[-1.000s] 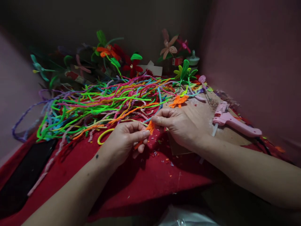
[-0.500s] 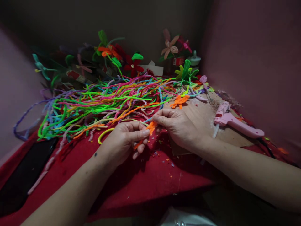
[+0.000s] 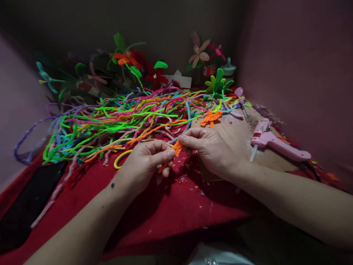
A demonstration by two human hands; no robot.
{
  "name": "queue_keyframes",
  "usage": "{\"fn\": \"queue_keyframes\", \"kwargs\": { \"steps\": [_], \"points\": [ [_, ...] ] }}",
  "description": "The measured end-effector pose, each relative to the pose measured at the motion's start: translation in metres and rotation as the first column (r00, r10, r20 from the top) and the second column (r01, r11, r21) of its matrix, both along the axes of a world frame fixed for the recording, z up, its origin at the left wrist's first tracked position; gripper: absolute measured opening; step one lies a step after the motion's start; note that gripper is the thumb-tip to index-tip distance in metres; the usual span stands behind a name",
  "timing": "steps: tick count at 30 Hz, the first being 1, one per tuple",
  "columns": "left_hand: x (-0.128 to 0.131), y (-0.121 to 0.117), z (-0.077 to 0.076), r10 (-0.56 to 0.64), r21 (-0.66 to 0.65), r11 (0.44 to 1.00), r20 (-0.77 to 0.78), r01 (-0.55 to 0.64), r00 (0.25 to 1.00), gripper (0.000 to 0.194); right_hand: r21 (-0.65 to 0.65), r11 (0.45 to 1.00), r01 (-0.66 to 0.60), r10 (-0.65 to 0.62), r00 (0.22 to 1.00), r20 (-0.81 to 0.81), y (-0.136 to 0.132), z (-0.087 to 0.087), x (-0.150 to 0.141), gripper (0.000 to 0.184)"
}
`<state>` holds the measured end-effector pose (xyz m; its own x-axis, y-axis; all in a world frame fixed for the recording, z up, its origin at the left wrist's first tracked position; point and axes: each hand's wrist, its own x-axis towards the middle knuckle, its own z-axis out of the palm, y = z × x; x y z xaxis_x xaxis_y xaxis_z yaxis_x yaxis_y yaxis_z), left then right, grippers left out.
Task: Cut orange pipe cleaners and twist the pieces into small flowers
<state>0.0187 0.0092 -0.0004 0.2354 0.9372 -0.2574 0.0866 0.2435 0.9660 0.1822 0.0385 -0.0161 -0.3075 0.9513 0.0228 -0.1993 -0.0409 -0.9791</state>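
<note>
Between my two hands is a short orange pipe cleaner piece, folded or twisted, partly hidden by my fingers. My left hand pinches its lower left end between thumb and fingers. From the right, my right hand grips the upper end, its thumb and forefinger pressed together. Just beyond the right hand, an orange pipe cleaner shape with several petals lies on a brown board. A heap of long, many-coloured pipe cleaners spreads behind my left hand.
A pink glue gun rests on the board at right. At left lies a black phone. Finished pipe cleaner flowers stand at the back, among them a red flower. Small scraps dot the red cloth.
Both hands stay almost in place, still holding the orange piece. The fingers of my left hand have shifted slightly, and the view has moved a little.
</note>
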Motion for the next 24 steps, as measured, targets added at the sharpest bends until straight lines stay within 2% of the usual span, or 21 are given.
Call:
{"fn": "queue_keyframes", "kwargs": {
  "steps": [3,6,11,16,24],
  "points": [
    [-0.0001,0.0002,0.0001,0.008,0.005,1.000,0.016,-0.008,1.000,0.019,-0.006,1.000,0.010,-0.010,1.000,-0.014,0.0006,0.0010,-0.0006,0.023],
    [0.0019,0.0005,0.0003,0.070,0.021,0.997,0.039,-0.071,0.997,0.017,-0.032,0.999,-0.019,0.018,0.999,-0.046,0.0001,0.0034,-0.0016,0.022],
    [0.0061,0.0006,0.0005,0.058,0.039,0.997,0.113,-0.063,0.992,0.013,-0.068,0.982,-0.175,0.167,0.980,-0.110,-0.0022,0.0004,-0.0022,0.020],
    [0.0060,0.0022,-0.0004,0.079,0.022,0.996,0.194,-0.085,0.978,0.010,-0.081,0.983,-0.166,0.147,0.968,-0.203,-0.0022,-0.0020,-0.0028,0.010],
    [0.0075,0.0017,0.0005,0.106,0.023,0.994,0.167,-0.111,0.980,0.007,-0.085,0.982,-0.171,0.163,0.982,-0.100,-0.0035,-0.0033,-0.0031,0.007]
  ]
}}
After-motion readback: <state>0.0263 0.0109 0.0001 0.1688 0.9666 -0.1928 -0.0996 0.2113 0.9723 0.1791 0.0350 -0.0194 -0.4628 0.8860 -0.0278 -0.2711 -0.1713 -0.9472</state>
